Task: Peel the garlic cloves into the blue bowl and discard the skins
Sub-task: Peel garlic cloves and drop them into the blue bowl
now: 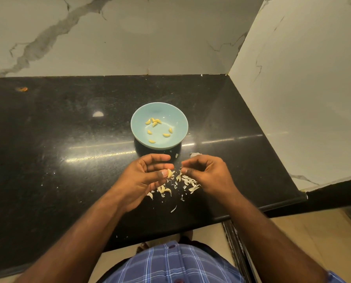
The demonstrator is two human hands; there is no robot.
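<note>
A polished black granite countertop [48,139] fills a corner where two white marble-veined walls [129,37] meet, and beige floor tile shows below its front edge. On the counter stands the blue bowl [178,119], with eight peeled garlic cloves [154,123] scattered over its bottom, four of them bunched toward the far side. Nearer the person, between bowl and counter edge, lies a loose heap of papery garlic skins [188,181], with a few flakes strewn farther out. Both hands hover over that heap, just in front of the bowl and slightly apart from each other. The left hand [144,178] is half curled, its thumb and fingers pinching a pale garlic clove [169,173] at the fingertips. The right hand [207,172] is curled too, thumb and forefinger brought together at their tips; whether a scrap of skin sits between them cannot be told. A blue plaid shirt [170,264] shows at the bottom of the view.
</note>
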